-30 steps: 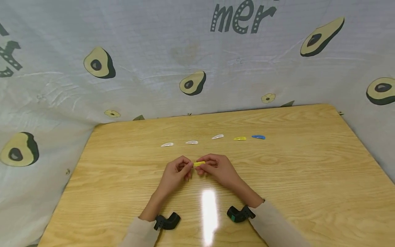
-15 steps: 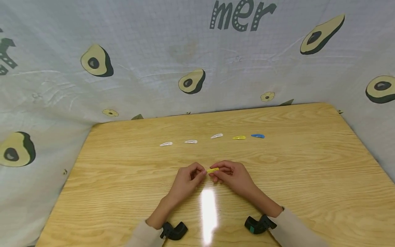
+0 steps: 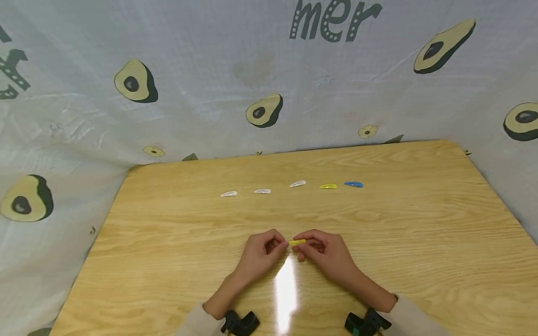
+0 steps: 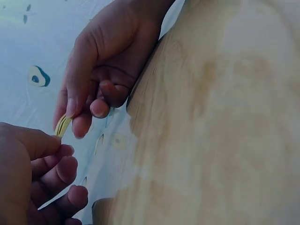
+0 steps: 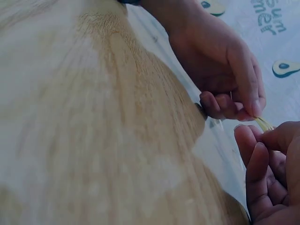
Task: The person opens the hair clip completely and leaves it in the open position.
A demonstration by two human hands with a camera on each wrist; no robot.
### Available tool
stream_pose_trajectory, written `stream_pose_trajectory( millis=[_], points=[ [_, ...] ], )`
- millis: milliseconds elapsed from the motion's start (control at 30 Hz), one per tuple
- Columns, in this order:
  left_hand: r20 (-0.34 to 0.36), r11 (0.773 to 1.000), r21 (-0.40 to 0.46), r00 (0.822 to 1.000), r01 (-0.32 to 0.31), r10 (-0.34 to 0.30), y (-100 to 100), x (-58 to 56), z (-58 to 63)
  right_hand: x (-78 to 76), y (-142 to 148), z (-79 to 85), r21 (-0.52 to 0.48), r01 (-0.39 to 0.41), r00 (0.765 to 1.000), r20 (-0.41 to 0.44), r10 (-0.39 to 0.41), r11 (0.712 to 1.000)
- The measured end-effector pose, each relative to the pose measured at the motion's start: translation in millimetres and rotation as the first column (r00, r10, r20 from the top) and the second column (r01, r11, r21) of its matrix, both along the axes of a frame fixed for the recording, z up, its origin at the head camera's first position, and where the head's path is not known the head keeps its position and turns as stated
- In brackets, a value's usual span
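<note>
A small yellow snap hair clip (image 3: 298,242) spans the gap between my two hands above the near middle of the table. My left hand (image 3: 261,256) pinches its left end between thumb and forefinger. At the other end, my right hand (image 3: 328,255) pinches it the same way, the remaining fingers loosely bent. In the left wrist view the clip (image 4: 63,125) looks slightly bowed, with slots along its length. The right wrist view shows only a short stretch of the clip (image 5: 263,123) between the fingertips.
Beyond the hands, a row of hair clips lies on the wooden table (image 3: 168,224): three whitish ones, including a middle one (image 3: 262,191), then a yellow one (image 3: 328,186) and a blue one (image 3: 354,184). A white avocado-print cloth (image 3: 201,70) hangs behind the table.
Both hands, still pinching the yellow hair clip, have moved right and nearer to the body. The row of clips on the table has stayed in place.
</note>
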State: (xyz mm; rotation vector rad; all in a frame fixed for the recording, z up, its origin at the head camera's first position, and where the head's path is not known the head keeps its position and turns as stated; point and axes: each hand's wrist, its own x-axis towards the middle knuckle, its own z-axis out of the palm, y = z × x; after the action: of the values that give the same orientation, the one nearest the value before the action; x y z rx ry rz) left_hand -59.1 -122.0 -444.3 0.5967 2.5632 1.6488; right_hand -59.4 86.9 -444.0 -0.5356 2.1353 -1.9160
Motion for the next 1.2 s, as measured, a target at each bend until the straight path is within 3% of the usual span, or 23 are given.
stream_pose_trajectory(
  millis=[167,367,533,733,1000,1200],
  points=[
    [-0.055,1.000,-0.022,0.998,-0.017,0.016,-1,3.2,-1.8,0.1,-1,4.0,0.018,-0.007,1.000,0.004,0.007,1.000],
    [-0.112,0.999,-0.012,0.993,-0.031,0.029,-2,3.5,-6.4,-2.5,1,-7.9,0.019,-0.043,0.999,0.010,0.043,0.999],
    [-0.175,0.997,-0.065,0.984,-0.053,0.041,-1,3.3,-8.7,-2.0,1,-6.1,0.000,-0.065,0.998,-0.017,0.065,0.998],
    [-0.252,0.993,-0.089,0.966,-0.074,0.050,0,1.9,-9.9,-2.9,1,-1.2,-0.007,-0.054,0.998,0.011,0.055,0.998],
    [-0.302,0.995,-0.064,0.952,-0.072,0.050,1,1.6,-12.7,-2.9,0,-0.2,0.018,-0.041,0.999,0.024,0.041,0.999],
    [-0.332,0.991,-0.091,0.941,-0.098,0.062,2,3.8,-13.2,-2.5,0,-2.1,0.034,-0.040,0.999,0.008,0.040,0.999]
  ],
)
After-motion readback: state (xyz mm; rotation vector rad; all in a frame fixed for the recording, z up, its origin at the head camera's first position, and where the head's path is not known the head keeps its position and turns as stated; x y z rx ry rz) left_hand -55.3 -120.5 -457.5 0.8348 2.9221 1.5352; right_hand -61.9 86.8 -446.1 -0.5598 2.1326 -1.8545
